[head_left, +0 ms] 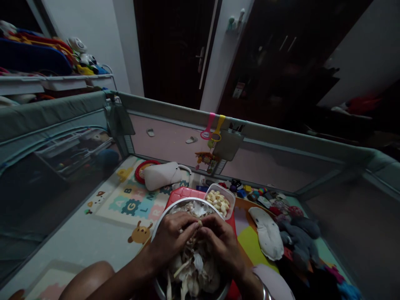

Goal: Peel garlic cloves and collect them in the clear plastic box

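Note:
My left hand (176,231) and my right hand (220,239) meet over a round metal bowl (161,217). Their fingertips pinch a small pale garlic clove (199,223) between them, and the fingers hide most of it. Papery garlic skins (197,262) and dry stalks fill the bowl below my wrists. Just beyond my right hand, a clear plastic container (231,204) holds several peeled garlic cloves (218,201). Bowl and container both rest on a red plastic surface (183,193).
A mesh playpen rail (175,109) surrounds me. On the patterned mat (109,233) lies a white jug-like object (161,176) at the far left. To the right are a white pillow (267,233), a grey plush toy (300,239) and several small toys. My bent knee (90,279) is at lower left.

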`<state>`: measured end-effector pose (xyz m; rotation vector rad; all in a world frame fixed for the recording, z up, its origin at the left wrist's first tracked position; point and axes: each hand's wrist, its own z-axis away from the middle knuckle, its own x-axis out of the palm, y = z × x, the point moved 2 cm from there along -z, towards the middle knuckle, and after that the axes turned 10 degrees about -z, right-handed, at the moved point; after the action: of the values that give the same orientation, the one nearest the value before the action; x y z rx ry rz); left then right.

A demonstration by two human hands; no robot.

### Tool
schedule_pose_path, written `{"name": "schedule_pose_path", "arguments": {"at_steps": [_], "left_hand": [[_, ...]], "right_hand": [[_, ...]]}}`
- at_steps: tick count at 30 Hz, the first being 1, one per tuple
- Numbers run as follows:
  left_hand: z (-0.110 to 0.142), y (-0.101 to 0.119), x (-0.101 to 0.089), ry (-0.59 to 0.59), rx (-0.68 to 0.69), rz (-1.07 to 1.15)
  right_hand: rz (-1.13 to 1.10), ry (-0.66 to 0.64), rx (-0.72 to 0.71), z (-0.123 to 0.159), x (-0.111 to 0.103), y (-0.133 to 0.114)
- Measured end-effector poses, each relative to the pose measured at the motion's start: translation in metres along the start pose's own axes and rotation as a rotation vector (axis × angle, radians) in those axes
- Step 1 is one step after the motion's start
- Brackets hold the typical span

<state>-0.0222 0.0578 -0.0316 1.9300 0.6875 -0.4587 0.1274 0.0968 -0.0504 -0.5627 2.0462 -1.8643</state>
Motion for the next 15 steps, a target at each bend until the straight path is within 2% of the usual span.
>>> {"name": "schedule_pose_path", "arguments": {"at_steps": [5, 9, 15], "left_hand": [[0.002, -0.002, 0.003, -0.015, 0.008, 0.005], [0.002, -0.002, 0.002, -0.042, 0.020, -0.011], [0.002, -0.002, 0.003, -0.047, 0.105, -0.102]], "right_hand": [[0.133, 0.024, -0.090, 0.001, -0.003, 0.003], [0.240, 0.063, -0.188, 0.001, -0.002, -0.004], [0.285, 0.105, -0.325, 0.001, 0.001, -0.014]]}}
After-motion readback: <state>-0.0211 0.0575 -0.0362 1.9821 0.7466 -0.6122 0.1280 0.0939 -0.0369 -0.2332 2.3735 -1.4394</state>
